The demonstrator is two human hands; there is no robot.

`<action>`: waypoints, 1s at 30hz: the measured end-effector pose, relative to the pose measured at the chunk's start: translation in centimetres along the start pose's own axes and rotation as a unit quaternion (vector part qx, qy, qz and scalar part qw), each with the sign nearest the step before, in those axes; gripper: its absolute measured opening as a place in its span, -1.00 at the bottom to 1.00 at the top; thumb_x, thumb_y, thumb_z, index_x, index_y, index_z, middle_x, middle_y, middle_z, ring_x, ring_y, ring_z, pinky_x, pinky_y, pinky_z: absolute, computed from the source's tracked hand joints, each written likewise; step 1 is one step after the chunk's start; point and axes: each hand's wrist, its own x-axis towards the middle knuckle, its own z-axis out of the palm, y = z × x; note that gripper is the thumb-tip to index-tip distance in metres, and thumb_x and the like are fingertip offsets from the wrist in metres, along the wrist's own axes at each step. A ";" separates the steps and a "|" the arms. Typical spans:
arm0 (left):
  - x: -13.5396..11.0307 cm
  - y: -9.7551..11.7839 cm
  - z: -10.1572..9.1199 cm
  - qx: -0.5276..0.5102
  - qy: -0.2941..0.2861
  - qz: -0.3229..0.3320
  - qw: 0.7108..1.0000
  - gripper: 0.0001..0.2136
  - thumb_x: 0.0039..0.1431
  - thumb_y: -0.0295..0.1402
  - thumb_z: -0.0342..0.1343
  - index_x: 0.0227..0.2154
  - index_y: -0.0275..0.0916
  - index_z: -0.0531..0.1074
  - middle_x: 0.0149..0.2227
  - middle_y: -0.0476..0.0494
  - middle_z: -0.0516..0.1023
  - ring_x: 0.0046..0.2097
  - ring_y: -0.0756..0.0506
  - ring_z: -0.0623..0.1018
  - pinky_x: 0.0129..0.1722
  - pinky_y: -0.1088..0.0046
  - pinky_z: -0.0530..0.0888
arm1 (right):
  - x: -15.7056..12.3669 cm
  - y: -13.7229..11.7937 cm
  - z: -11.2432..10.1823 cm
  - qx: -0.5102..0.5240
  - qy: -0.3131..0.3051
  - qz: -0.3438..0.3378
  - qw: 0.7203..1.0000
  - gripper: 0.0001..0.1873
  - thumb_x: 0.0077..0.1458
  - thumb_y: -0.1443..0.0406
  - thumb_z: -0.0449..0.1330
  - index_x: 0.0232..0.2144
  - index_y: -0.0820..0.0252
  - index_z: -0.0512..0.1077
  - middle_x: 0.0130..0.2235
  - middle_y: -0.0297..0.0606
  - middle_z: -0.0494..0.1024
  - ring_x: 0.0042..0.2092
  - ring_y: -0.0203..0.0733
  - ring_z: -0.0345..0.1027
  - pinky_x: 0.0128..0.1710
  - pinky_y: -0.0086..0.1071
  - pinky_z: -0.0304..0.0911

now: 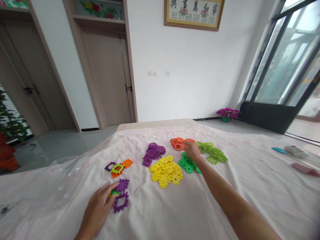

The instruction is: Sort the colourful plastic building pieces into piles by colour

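My left hand [99, 202] rests on the cloth at the left, fingers apart, touching a solid purple square building piece [122, 185]. Green and yellow bits [115, 193] show between thumb and forefinger, partly hidden. Close by lies a purple square frame piece [121, 202]. Farther back, a lime frame piece [117, 168] overlaps purple and orange pieces. Stretched forward, my right hand [193, 150] has its fingers closed at the edge of the orange pile [177, 143], on an orange piece [189, 140]; its fingertips are partly hidden.
Sorted piles of purple [153, 153], yellow [166, 171], green [187, 164] and lime [212, 152] pieces lie mid-table. A clear plastic bag [62, 178] sits at the left. Toward the right edge are a blue object [278, 150], a whitish object [296, 152] and a pink object [305, 168].
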 end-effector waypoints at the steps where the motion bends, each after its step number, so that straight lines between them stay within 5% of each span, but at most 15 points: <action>1: 0.0 -0.1 0.1 0.000 0.000 0.001 1.000 -0.59 0.27 -0.17 -0.05 0.10 -0.01 0.52 0.18 -0.06 0.53 0.28 -0.19 0.40 0.31 0.15 0.28 | 0.0 0.5 -0.1 -0.002 0.003 0.011 1.000 -0.56 0.23 0.30 0.02 0.05 0.26 0.54 0.07 0.01 0.55 0.07 -0.01 0.42 0.01 -0.31 0.24; 9: 0.0 -0.2 0.1 0.004 -0.002 0.003 1.000 -0.57 0.27 -0.21 -0.06 0.12 -0.05 0.51 0.20 -0.11 0.50 0.27 -0.19 0.41 0.30 0.12 0.28 | -2.4 2.3 -1.3 0.006 -0.019 0.006 1.000 -0.53 0.28 0.18 0.01 0.10 0.20 0.50 0.11 -0.07 0.55 0.10 -0.01 0.41 0.08 -0.29 0.23; 17: -0.1 -0.1 -0.1 0.005 0.003 0.016 1.000 -0.58 0.27 -0.20 -0.05 0.11 -0.05 0.52 0.17 -0.10 0.53 0.26 -0.20 0.42 0.29 0.13 0.31 | -7.7 0.6 -0.8 -0.095 -0.081 -0.108 0.986 -0.45 0.26 -0.10 0.03 0.20 -0.15 0.40 0.31 -0.22 0.34 0.28 0.17 0.16 0.16 0.05 0.13; 25: -0.1 0.2 -0.3 -0.001 0.007 0.022 1.000 -0.59 0.27 -0.26 -0.03 0.11 -0.08 0.51 0.16 -0.12 0.54 0.26 -0.20 0.42 0.28 0.12 0.31 | -8.7 0.0 -1.4 -0.099 -0.046 -0.112 0.988 -0.54 0.27 0.00 0.08 0.09 -0.02 0.50 0.24 -0.14 0.42 0.23 0.10 0.26 0.16 -0.02 0.12; 30: -0.2 0.9 -0.7 -0.021 0.010 0.034 0.999 -0.58 0.24 -0.34 0.00 0.12 -0.13 0.50 0.15 -0.14 0.55 0.24 -0.19 0.44 0.29 0.14 0.30 | -10.5 -4.7 -1.4 -0.017 0.038 -0.198 0.979 -0.62 0.25 0.19 0.14 0.07 0.09 0.51 0.16 -0.13 0.50 0.18 0.03 0.30 0.18 -0.10 0.13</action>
